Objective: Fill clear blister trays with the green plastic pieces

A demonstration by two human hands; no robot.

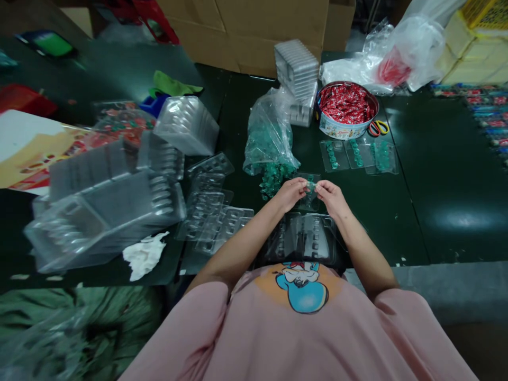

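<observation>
My left hand (292, 192) and my right hand (330, 196) meet over a clear plastic blister tray (311, 198) on the dark green table. Both hands pinch a small green piece (311, 185) held between their fingertips above that tray. A heap of the same green pieces (273, 177) spills from a clear plastic bag (268, 135) just left of my hands. More clear trays (305, 241) lie close to my body, under my forearms.
Three filled blister trays (359, 155) lie beyond my hands. Behind them stand a round tin of red packets (347, 108), scissors (379, 127) and stacked trays (297, 69). Piles of clear trays (119, 206) and a white crumpled tissue (145, 255) are at left. Cardboard boxes (254, 26) stand at the back.
</observation>
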